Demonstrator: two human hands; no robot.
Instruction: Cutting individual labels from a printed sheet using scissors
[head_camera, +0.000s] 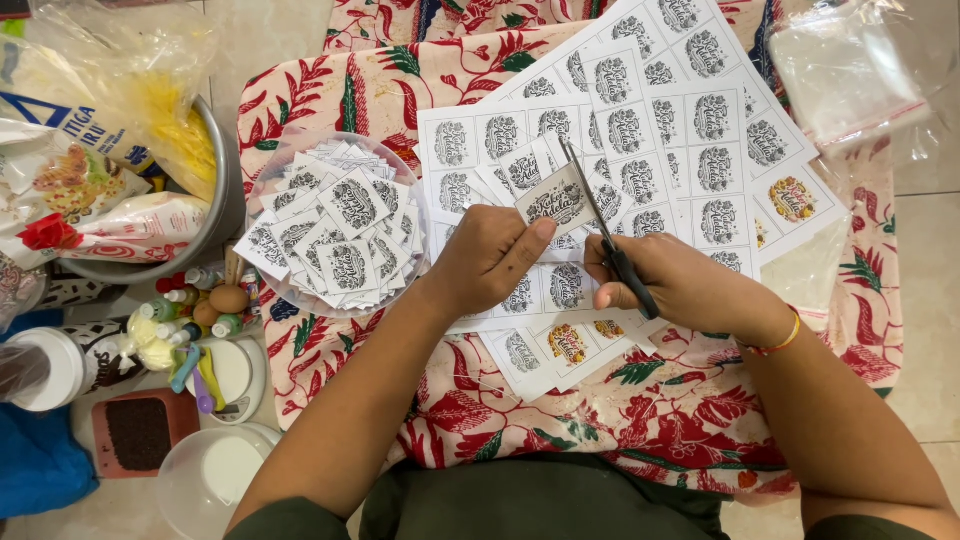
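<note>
Red-and-cream floral cloth (480, 400) covers the lap where the work sits. At its centre the left hand (487, 262) pinches a small printed label (556, 201) between thumb and fingers. Just at three o'clock, the right hand (668, 283) is closed around black-handled scissors (606, 232), blades meeting the label's edge. Uncut label sheets (680, 130) lie beneath; at nine o'clock a clear bowl (275, 180) holds cut labels.
</note>
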